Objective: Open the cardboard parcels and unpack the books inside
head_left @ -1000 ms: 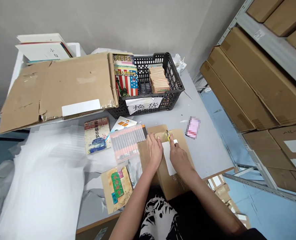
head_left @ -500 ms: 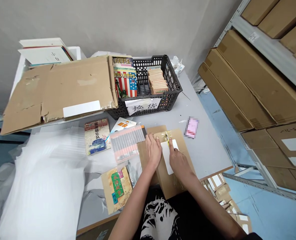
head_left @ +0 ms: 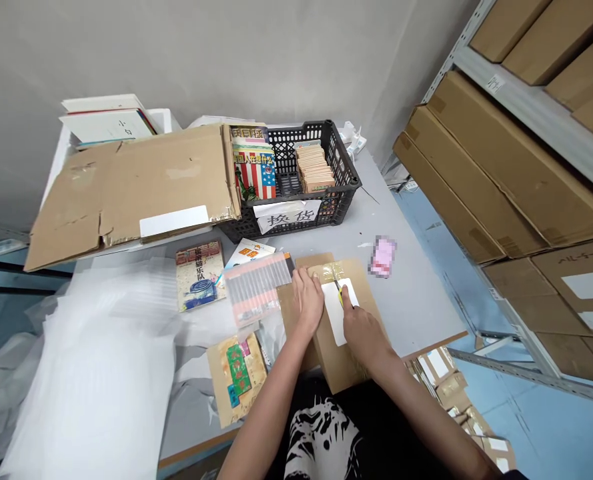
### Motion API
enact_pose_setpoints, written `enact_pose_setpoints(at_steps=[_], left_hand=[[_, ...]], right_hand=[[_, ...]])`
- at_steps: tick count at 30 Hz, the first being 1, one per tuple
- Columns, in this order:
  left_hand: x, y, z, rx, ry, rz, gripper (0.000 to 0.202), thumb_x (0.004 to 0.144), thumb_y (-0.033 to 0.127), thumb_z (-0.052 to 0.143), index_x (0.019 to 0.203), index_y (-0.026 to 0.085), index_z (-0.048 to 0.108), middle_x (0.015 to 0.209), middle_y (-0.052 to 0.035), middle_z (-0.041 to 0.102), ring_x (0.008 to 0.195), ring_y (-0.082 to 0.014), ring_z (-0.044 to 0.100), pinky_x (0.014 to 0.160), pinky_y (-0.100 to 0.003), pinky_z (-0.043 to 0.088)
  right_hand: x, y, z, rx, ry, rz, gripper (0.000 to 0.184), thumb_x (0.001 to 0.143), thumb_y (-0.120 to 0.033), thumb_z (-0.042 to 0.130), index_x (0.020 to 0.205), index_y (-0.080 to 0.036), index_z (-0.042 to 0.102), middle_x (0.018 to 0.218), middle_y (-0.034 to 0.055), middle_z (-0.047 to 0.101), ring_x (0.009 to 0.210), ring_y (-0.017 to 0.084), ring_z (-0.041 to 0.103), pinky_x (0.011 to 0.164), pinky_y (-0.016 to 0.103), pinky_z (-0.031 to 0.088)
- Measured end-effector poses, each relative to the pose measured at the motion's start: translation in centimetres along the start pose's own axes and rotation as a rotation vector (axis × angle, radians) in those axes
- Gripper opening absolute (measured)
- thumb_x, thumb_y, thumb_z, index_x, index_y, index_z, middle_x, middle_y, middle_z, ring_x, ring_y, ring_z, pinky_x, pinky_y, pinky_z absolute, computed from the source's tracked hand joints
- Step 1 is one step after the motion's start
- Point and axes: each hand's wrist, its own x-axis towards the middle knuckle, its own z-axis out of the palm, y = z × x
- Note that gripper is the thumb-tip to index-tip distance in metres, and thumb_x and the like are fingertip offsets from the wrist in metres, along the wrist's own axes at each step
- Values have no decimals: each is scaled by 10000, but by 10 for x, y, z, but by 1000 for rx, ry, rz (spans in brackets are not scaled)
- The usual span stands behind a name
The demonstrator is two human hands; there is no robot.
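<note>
A brown cardboard package (head_left: 337, 373) lies on the table at its near edge, close against my body. My left hand (head_left: 307, 301) presses down on its left part, fingers stretched out and holding nothing. In my right hand (head_left: 365, 332) is a yellow utility knife (head_left: 341, 295), gripped with the index finger along it. The knife's blade points away from me, toward the shiny clear tape (head_left: 333, 271) at the package's far end. A white label (head_left: 334, 319) on the package lies under the knife and is partly covered by my right hand.
Plastic-wrapped books (head_left: 259, 287) and other books (head_left: 201, 275) lie to the left, beside a stack of white foam sheets (head_left: 96, 373). Behind stand a black crate (head_left: 343, 180) of books and flattened cardboard (head_left: 141, 187). A pixelated pink item (head_left: 383, 256) lies right. Shelves hold cartons (head_left: 516, 153).
My right hand has drawn the knife slightly back toward me, away from the package's far end. My left hand stays pressed on the cardboard. The view has shifted a little.
</note>
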Motion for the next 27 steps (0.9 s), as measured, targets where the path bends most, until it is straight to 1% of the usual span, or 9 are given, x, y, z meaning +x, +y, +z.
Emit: enact_pose_setpoints(at_steps=[4, 7, 12, 14, 18, 21, 24, 27], left_hand=[[-1, 0, 0, 11, -4, -6, 224, 918, 222, 310, 1090, 153, 437, 1097, -127, 491, 1077, -242, 493, 904, -412, 437], [-1, -1, 1, 18, -2, -11, 221, 921, 239, 314, 1086, 160, 438, 1091, -118, 491, 1067, -246, 501, 898, -415, 439], [-1, -3, 3, -6, 20, 12, 226, 921, 236, 311, 1089, 161, 443, 1091, -120, 495, 1072, -231, 495, 920, -408, 431], [0, -4, 3, -10, 18, 20, 238, 923, 235, 304, 1098, 155, 444, 1108, -130, 494, 1090, -234, 485, 926, -415, 429], [0, -6, 5, -10, 21, 32, 271, 924, 231, 292, 1134, 141, 441, 1142, -145, 488, 1134, -243, 465, 944, -426, 420], [0, -6, 5, -15, 21, 19, 287, 925, 240, 298, 1155, 141, 438, 1151, -146, 486, 1130, -242, 471, 940, -425, 424], [0, -6, 5, -15, 23, 14, 278, 921, 235, 311, 1149, 147, 444, 1131, -140, 494, 1106, -240, 483, 927, -424, 433], [1, -5, 6, 7, 31, 27, 258, 917, 218, 312, 1119, 149, 457, 1110, -137, 503, 1092, -240, 485, 919, -423, 435]], right_hand=[[-4, -3, 5, 9, -3, 10, 684, 836, 24, 390, 1474, -28, 150, 898, 147, 689, 812, 191, 685, 654, 221, 497], [-8, -4, 7, 14, -18, 29, 674, 845, 17, 375, 1478, -36, 150, 895, 149, 685, 798, 190, 683, 637, 225, 489], [-18, 1, 2, 99, -55, 35, 703, 821, 51, 348, 1486, -66, 152, 921, 141, 687, 847, 190, 671, 684, 232, 470], [-17, 5, -2, 152, -47, 25, 688, 832, 47, 328, 1486, -74, 152, 938, 135, 685, 865, 191, 664, 705, 242, 466], [-2, 8, -12, 187, 57, 53, 616, 891, 0, 260, 1487, -76, 124, 1007, 143, 664, 864, 195, 659, 708, 264, 469], [17, 4, -15, 166, 84, 48, 608, 902, -15, 255, 1487, -90, 112, 989, 136, 663, 847, 188, 663, 687, 253, 471], [31, -3, -10, 132, 75, 42, 612, 892, -9, 273, 1483, -99, 140, 966, 128, 664, 811, 183, 670, 664, 246, 478], [33, -8, -2, 88, 77, 64, 646, 869, 20, 284, 1486, -96, 131, 952, 131, 667, 772, 174, 674, 646, 237, 485]])
